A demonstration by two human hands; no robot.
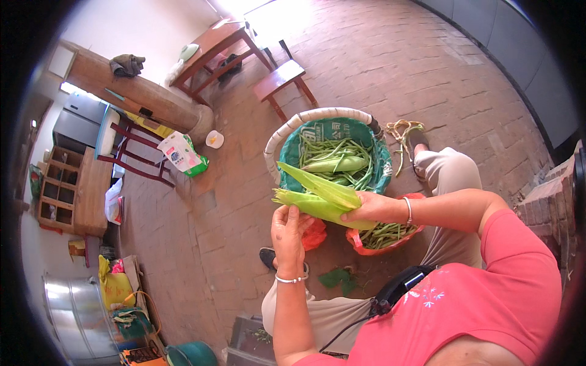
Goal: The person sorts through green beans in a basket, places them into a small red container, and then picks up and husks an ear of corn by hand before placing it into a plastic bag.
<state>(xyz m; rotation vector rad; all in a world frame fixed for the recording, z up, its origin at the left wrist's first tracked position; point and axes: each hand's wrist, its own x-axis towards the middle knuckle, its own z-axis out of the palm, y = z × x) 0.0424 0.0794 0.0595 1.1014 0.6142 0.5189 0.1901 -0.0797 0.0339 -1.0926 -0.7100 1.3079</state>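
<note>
An ear of corn in green husk is held over the basket by my right hand, wrapped around its right end. One broad husk leaf stands away from the ear, pointing up and left. My left hand pinches the husk near the ear's left end. Below the corn sits a basket with a white-wrapped handle and a green woven lining. Inside it lie many green beans and another husked ear. A red plastic bag holding more bean pods is beneath my right forearm.
Dried bean pods lie by my right shoe; green leaves lie between my feet. A small red-brown stool, a table and a chair stand beyond. A tissue pack and white bowl are on the brick floor.
</note>
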